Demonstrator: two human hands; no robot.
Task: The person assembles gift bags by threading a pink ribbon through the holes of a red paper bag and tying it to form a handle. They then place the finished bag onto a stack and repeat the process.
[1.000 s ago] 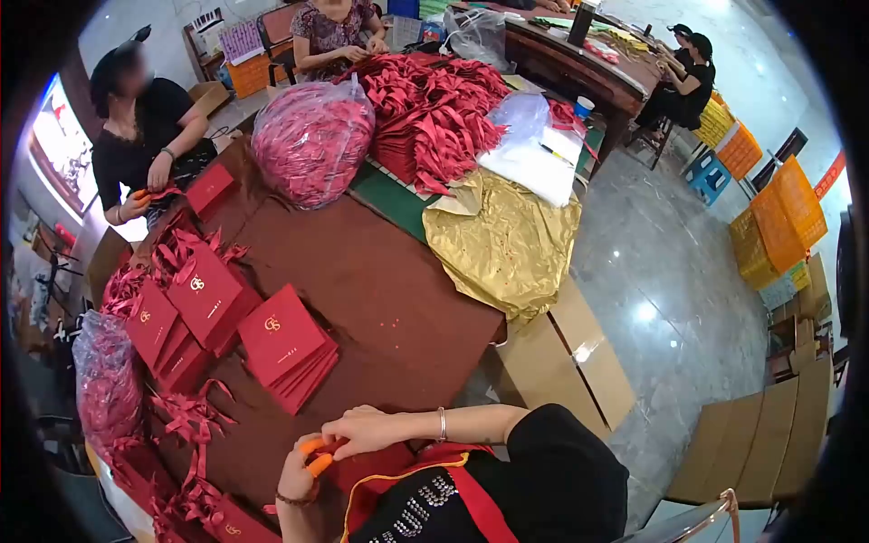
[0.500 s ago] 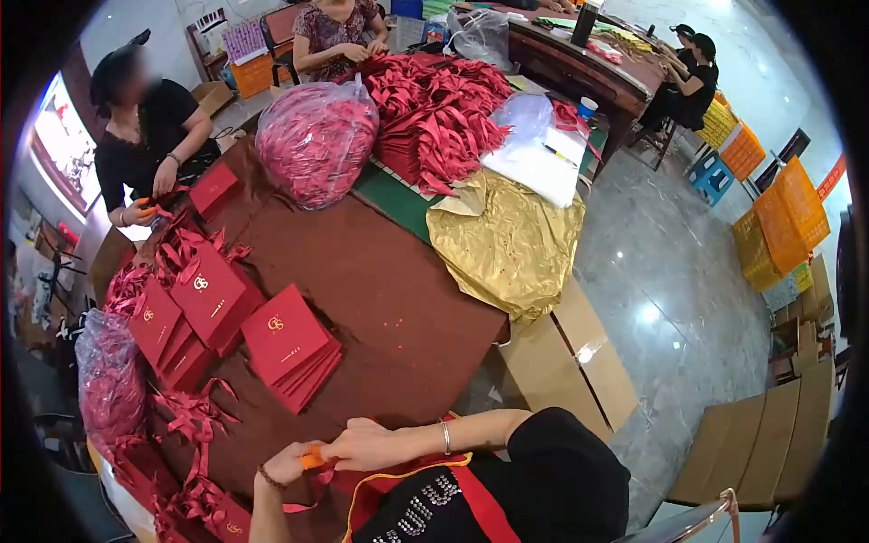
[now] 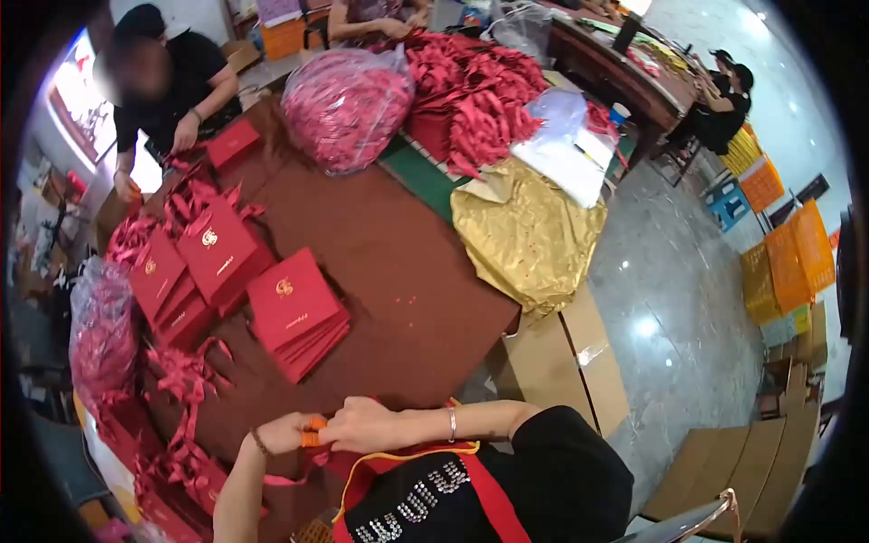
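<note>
My left hand (image 3: 288, 434) and my right hand (image 3: 362, 425) meet at the near edge of the table, both with fingers closed. Something orange (image 3: 313, 431) shows at the left fingertips, right against the right hand. From below the hands a red ribbon (image 3: 303, 474) trails toward the left; the grip on it is mostly hidden by the fingers. Red material (image 3: 367, 463) lies under my right forearm. Just beyond my hands sits a fanned stack of red gift bags (image 3: 294, 303) with gold print.
More red bags (image 3: 222, 249) and loose ribbons (image 3: 186, 371) cover the table's left side. Clear sacks of ribbon (image 3: 348, 109) stand at the back and left. Gold wrapping (image 3: 529, 235) drapes the right corner above cardboard (image 3: 566, 362). A co-worker (image 3: 172, 90) leans over the far left.
The view has shifted, so the table contents appear moved. My hands stay together at the orange piece and ribbon, slightly higher in the picture. The co-worker at left leans further forward.
</note>
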